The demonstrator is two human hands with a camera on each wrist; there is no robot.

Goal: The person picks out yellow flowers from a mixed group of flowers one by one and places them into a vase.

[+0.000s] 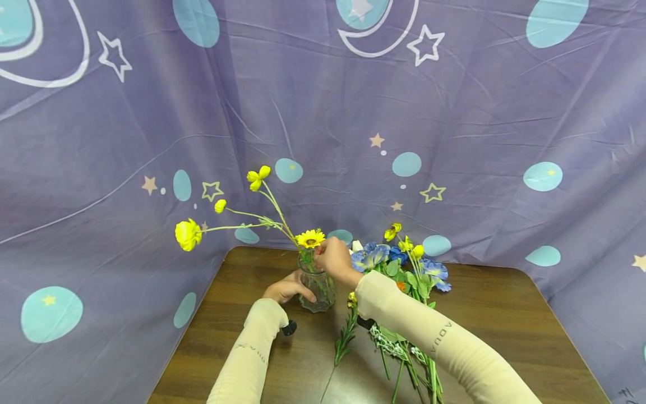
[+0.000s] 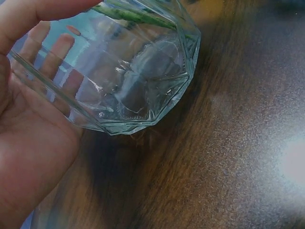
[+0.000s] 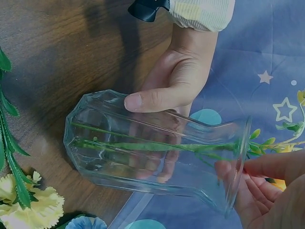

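Fitting a small sunflower (image 1: pixel 310 239) into the glass vase (image 1: pixel 319 289) looked to be the step in hand. The vase stood in the far left part of the wooden table (image 1: pixel 212 342), with green stems inside. The left hand (image 1: pixel 284 289) held it from the left, thumb across the near face and fingers spread behind the glass. At the mouth, the right hand (image 1: pixel 335 259) had thumb and fingertips together, apparently pinching the sunflower's stem, though that grip was partly hidden. A branching yellow spray (image 1: pixel 270 222) leaned out to the far left. The next move seemed to call for easing the stem down before letting go, with the vase braced. A flower pile (image 1: pixel 392 267) lay to the right, a leafy sprig (image 1: pixel 345 336) nearer, both not yet placed.
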